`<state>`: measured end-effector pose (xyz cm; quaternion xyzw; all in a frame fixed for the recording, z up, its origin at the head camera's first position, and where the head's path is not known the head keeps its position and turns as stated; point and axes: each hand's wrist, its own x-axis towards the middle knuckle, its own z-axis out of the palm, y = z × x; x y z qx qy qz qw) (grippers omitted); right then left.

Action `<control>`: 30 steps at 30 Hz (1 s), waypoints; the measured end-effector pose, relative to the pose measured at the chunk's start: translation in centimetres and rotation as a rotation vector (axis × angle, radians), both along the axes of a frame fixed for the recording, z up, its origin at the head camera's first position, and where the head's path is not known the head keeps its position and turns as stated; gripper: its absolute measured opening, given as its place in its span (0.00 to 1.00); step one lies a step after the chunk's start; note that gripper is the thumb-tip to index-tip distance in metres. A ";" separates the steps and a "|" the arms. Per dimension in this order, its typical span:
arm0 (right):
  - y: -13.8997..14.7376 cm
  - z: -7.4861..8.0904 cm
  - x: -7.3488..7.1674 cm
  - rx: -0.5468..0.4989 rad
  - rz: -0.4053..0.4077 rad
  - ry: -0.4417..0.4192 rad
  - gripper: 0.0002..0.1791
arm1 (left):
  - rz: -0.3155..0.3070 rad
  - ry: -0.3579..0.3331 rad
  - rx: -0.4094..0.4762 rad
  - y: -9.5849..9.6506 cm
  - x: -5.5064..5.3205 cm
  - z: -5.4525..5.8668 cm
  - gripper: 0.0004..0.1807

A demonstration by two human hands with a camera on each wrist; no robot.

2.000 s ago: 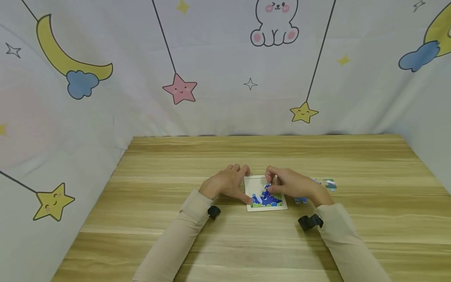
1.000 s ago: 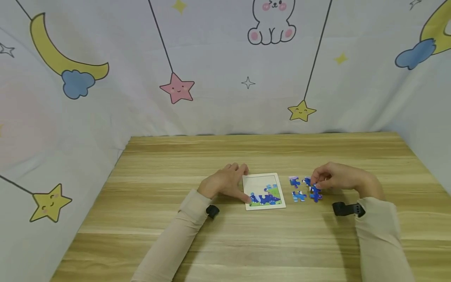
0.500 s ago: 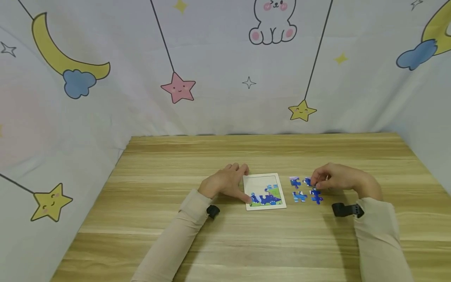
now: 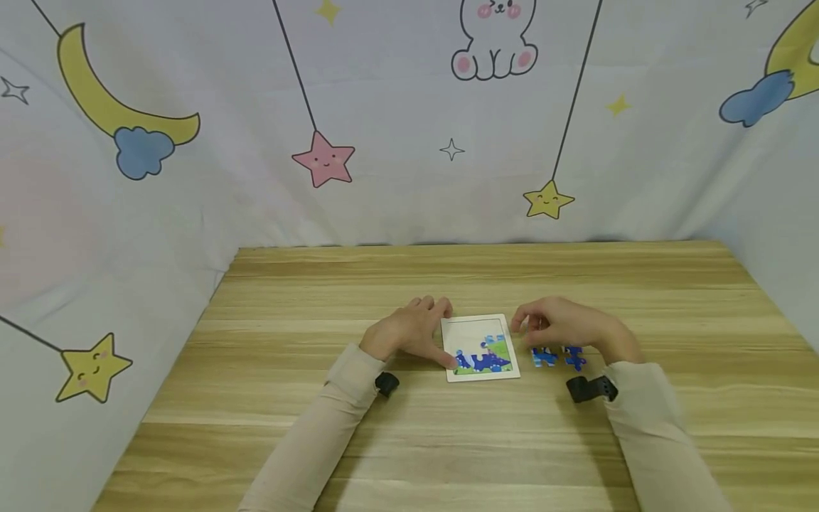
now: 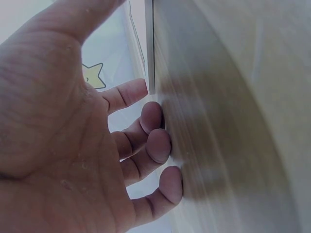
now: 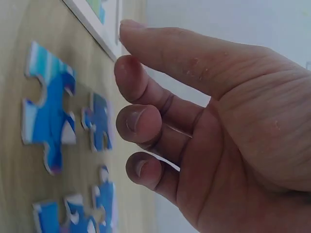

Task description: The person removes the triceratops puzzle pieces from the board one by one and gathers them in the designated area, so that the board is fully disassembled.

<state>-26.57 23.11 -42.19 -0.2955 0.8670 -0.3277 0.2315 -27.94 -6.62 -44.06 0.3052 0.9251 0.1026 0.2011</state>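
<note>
The head view looks forward and down on both hands (image 4: 409, 333) (image 4: 566, 327), which wrist views show close up.

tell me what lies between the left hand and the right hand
Between the left hand and the right hand lies a square white puzzle tray, partly filled with blue and green jigsaw pieces; the head view shows this.
</note>
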 end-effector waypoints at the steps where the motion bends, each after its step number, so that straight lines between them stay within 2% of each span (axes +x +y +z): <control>1: -0.4 -0.1 0.0 0.001 0.000 -0.005 0.09 | 0.001 0.000 -0.001 0.0 0.0 0.0 0.46; 8: -2.4 -1.1 -0.2 0.003 0.024 -0.068 0.18 | 0.017 -0.007 -0.011 0.1 0.0 0.1 0.45; 14: -3.1 -1.7 -0.1 0.042 0.002 -0.088 0.24 | 0.026 -0.018 -0.005 0.1 0.0 0.2 0.45; 17: -3.2 -1.7 -0.1 0.038 0.001 -0.064 0.21 | 0.025 -0.016 -0.009 0.1 -0.1 0.2 0.45; 23: -3.1 -1.7 -0.4 -0.001 0.007 0.043 0.05 | 0.022 -0.014 -0.014 0.1 -0.2 0.2 0.45; 25: -2.9 -1.6 -0.5 -0.014 0.011 0.062 0.04 | 0.022 -0.016 -0.013 0.1 -0.2 0.1 0.45; 30: -2.2 -1.2 -0.6 -0.036 0.017 0.049 0.05 | 0.017 -0.021 -0.012 0.1 -0.2 0.1 0.46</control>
